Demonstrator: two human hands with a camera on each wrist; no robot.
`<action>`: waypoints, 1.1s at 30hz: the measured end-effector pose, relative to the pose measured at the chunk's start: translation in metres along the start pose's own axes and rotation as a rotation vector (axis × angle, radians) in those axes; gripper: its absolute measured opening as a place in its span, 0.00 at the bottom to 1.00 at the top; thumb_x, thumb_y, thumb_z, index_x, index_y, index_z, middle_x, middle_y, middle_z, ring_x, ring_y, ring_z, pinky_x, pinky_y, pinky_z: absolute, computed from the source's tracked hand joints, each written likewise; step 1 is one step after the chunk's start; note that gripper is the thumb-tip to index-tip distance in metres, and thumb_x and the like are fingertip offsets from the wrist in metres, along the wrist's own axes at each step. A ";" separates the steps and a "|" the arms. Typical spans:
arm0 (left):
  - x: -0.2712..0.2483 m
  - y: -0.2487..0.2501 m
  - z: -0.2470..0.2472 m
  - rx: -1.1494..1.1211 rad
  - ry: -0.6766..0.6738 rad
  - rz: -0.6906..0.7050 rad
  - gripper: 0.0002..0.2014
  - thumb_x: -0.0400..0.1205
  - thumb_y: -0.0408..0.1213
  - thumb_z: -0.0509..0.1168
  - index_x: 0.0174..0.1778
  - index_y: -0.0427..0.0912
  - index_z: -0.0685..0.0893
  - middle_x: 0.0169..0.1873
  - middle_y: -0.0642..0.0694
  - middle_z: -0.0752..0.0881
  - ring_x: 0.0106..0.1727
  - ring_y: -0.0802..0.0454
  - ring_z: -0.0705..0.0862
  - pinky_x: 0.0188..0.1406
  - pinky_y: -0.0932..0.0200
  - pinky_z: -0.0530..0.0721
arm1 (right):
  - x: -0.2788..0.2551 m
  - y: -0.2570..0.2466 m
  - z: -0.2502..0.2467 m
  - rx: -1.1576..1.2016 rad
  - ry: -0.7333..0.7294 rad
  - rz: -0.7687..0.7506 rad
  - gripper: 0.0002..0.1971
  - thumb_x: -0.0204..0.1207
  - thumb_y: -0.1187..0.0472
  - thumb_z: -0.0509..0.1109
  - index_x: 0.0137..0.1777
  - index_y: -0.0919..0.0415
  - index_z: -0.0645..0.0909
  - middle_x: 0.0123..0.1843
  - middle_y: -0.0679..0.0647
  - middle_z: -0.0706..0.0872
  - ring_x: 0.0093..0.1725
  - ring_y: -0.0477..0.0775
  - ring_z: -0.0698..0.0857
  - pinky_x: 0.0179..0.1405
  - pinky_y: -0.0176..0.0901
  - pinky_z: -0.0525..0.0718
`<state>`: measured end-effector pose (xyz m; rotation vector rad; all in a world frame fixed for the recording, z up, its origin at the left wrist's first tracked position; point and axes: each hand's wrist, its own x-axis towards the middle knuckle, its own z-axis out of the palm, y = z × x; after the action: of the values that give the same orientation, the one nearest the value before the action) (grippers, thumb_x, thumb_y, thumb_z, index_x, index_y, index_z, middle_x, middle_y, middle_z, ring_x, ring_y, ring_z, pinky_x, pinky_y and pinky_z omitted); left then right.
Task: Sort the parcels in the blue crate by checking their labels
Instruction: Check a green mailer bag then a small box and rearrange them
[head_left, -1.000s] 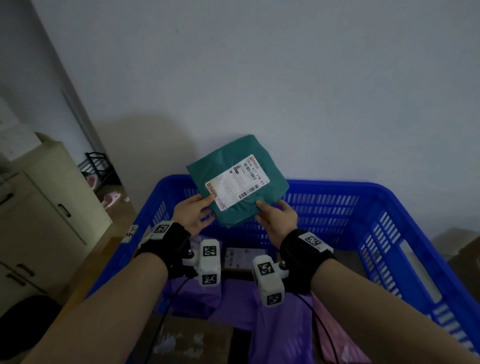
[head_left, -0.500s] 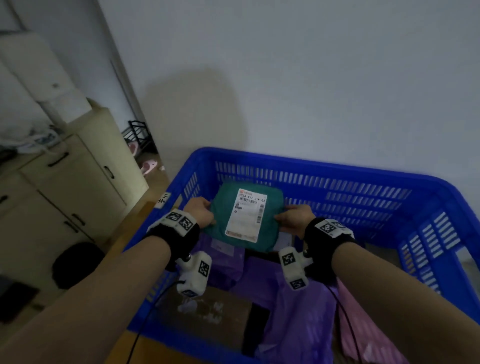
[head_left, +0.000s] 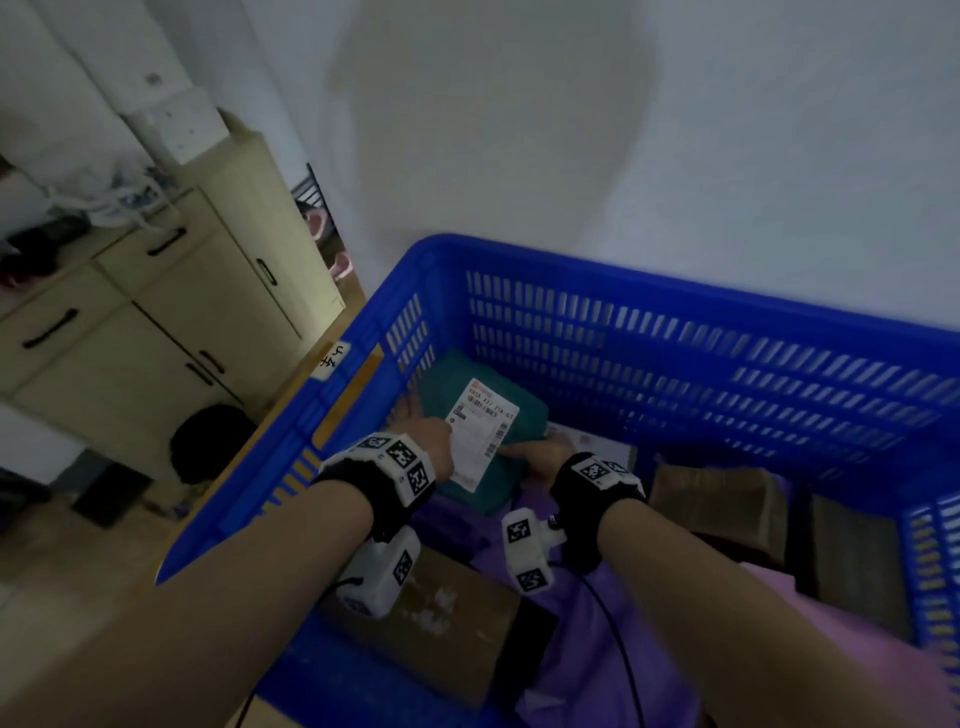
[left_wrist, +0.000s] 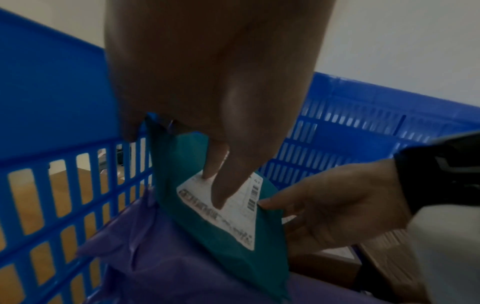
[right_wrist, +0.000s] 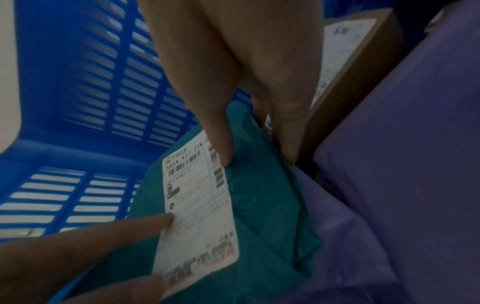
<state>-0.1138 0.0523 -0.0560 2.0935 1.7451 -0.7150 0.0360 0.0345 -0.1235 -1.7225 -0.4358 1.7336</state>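
Green parcel (head_left: 485, 415) gripped by left hand (head_left: 421, 434) and right hand (head_left: 540, 457) inside blue crate (head_left: 675, 332).

The slatted plastic crate (head_left: 675, 332) is showing bright blue. The soft plastic mailer parcel (head_left: 524, 410) is showing teal, its rectangular paper label (head_left: 480, 431) white with black barcodes and print. The crinkled plastic bags (head_left: 597, 613) are showing purple, the cardboard boxes (head_left: 447, 623) brown, and the wrist bands (head_left: 384, 483) black with white checker-marked tags.
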 end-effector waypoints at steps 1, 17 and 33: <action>0.003 0.001 0.003 0.031 -0.017 -0.039 0.29 0.86 0.43 0.57 0.83 0.42 0.59 0.84 0.39 0.43 0.85 0.39 0.42 0.84 0.42 0.47 | 0.002 0.001 0.001 -0.004 0.006 -0.004 0.36 0.63 0.70 0.81 0.72 0.70 0.73 0.69 0.65 0.80 0.66 0.65 0.81 0.65 0.63 0.81; 0.047 0.003 0.020 -0.181 -0.181 0.095 0.41 0.80 0.44 0.66 0.82 0.64 0.47 0.84 0.48 0.37 0.84 0.35 0.44 0.81 0.37 0.57 | 0.021 -0.002 0.002 0.030 0.003 -0.009 0.26 0.68 0.77 0.74 0.67 0.71 0.77 0.64 0.67 0.84 0.60 0.68 0.84 0.60 0.66 0.84; 0.064 -0.002 0.021 -0.301 -0.191 0.112 0.46 0.75 0.51 0.72 0.83 0.58 0.51 0.84 0.47 0.45 0.84 0.38 0.53 0.78 0.41 0.66 | -0.006 -0.011 -0.031 -0.086 -0.102 0.104 0.20 0.75 0.63 0.73 0.67 0.62 0.77 0.66 0.56 0.82 0.60 0.57 0.83 0.51 0.54 0.87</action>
<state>-0.1111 0.0940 -0.1090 1.8394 1.5142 -0.5603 0.0676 0.0318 -0.1143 -1.7491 -0.4795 1.9084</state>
